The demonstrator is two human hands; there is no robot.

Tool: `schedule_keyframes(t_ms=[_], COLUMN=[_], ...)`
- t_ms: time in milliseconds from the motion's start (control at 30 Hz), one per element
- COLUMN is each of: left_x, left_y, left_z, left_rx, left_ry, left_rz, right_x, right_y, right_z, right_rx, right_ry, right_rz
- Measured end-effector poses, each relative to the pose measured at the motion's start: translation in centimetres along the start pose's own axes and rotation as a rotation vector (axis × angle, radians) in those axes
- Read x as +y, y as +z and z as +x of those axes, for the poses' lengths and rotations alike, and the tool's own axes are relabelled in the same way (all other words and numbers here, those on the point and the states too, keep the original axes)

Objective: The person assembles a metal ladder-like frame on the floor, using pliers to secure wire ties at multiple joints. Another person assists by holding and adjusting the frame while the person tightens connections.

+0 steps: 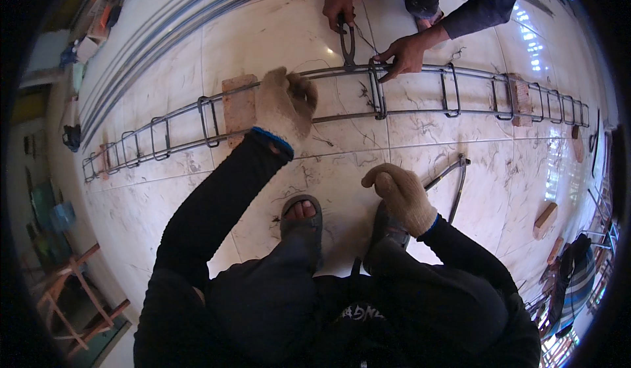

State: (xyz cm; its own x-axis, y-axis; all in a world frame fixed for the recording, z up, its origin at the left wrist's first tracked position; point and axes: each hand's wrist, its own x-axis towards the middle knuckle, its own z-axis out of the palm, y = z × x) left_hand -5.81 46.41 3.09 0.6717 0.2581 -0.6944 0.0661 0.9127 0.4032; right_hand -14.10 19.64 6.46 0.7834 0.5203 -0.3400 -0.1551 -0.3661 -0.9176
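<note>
My left hand (287, 108), in a knitted beige glove, is over a long rebar cage (338, 116) beside a brick. Its fingers are curled, and what they hold, if anything, is hidden. My right hand (402, 199), gloved too, hovers lower with its fingers pressed together; any small thing in them does not show. Beside it lie pincers (463, 163) with dark handles, one handle running behind the glove. Across the cage, a co-worker's hand (338, 3) holds another pair of pincers (348, 46) at the upper bar. The co-worker's other hand (406, 55) touches a stirrup (377, 92).
Bricks (239, 108) prop the cage off the tiled floor (342, 164). Long loose bars (174, 42) lie at the far left. Wire scraps are scattered about. A loose brick (545, 220) and a striped cloth (578, 282) are at the right. My sandalled feet stand close to the cage.
</note>
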Motion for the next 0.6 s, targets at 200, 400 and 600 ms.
schedule_keyframes(t_ms=[200,400,600], left_x=[4.8,6.0,3.8], left_y=[1.7,-0.3,1.3], left_z=[1.7,2.5,0.2], left_rx=[-0.230,-0.368,-0.205], left_ry=[0.027,-0.167,-0.070], left_rz=[-0.176,-0.121,-0.026], right_x=[3.4,4.9,1.5], right_y=[-1.0,-3.1,-4.8], right_z=[-2.1,-2.0,-0.5], right_rx=[0.017,0.123,-0.011], right_ry=[0.172,0.048,0.214], right_rz=[0.150,-0.117,0.001])
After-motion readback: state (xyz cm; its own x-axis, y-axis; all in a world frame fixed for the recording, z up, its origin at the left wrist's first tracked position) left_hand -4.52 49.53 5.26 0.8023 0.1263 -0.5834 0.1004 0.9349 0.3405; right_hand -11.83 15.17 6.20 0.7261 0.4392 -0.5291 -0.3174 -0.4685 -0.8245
